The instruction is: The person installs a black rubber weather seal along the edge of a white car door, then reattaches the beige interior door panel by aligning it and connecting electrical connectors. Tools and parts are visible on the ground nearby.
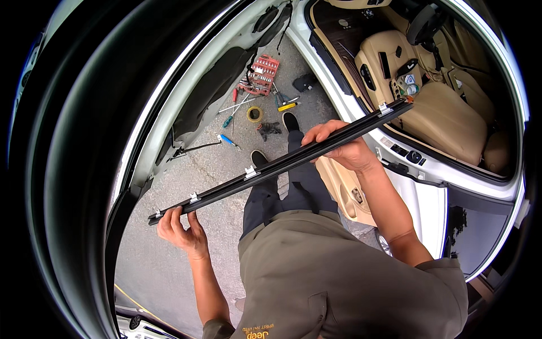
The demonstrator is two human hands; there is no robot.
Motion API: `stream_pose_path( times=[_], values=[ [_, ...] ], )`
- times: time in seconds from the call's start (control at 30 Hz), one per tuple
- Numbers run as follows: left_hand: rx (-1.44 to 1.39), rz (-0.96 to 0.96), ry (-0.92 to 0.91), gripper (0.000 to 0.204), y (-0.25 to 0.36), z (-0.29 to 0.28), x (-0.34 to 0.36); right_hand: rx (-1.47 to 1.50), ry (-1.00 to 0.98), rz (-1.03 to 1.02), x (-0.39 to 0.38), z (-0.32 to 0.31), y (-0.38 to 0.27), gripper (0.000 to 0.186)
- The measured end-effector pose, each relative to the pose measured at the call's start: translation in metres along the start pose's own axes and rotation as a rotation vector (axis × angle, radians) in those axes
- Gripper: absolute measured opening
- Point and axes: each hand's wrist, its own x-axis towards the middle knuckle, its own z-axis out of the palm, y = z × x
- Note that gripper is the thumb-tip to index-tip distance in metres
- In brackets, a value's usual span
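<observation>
Step in hand reads as handling a loose strip: black trim strip (282, 165) sits in midair in front of the person, aslant, low end at the person's left, high end toward the beige seat (451, 116) (whether it touches anything there, can't tell). Left hand (189, 237) pinches it close to the low end, fingers and thumb coming up from underneath. Right hand (354, 152) is wrapped round it past the midpoint, fingers over the far edge. White clips (250, 172) stand along the upper edge, one right beside the left fingers. Open white door shell (228, 73) is off to the left, beige door panel (345, 195) under the right forearm. Can't tell from this whether the strip is coming off or going on. Judgement: next move calls for both ends staying supported so the length doesn't flex, clips kept facing out and off the door frame, and the left pinch backed off that nearest clip before any load. Tools, incl. red socket case (262, 75) and tape roll (255, 114), lie on the ground beyond the feet.
</observation>
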Motion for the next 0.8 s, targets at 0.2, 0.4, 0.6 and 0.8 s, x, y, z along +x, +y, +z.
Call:
stream_pose_path(
  times=[0.2, 0.4, 0.6, 0.8],
  values=[
    [-0.267, -0.317, -0.211, 0.023, -0.025, 0.006, -0.008, -0.139, 0.024, 0.010, 0.060, 0.027, 0.007, 0.037],
    [-0.704, -0.694, -0.659, 0.029, -0.047, 0.004, 0.005, -0.179, 0.080, 0.002, 0.146, 0.036, 0.020, 0.041],
    [-0.656, -0.471, -0.637, 0.035, -0.046, -0.015, 0.030, -0.327, 0.310, 0.076, 0.203, 0.049, 0.037, 0.058],
    [-0.256, -0.383, -0.665, 0.036, -0.049, -0.020, 0.057, -0.291, 0.303, 0.100, 0.225, 0.055, 0.042, 0.057]
  ],
)
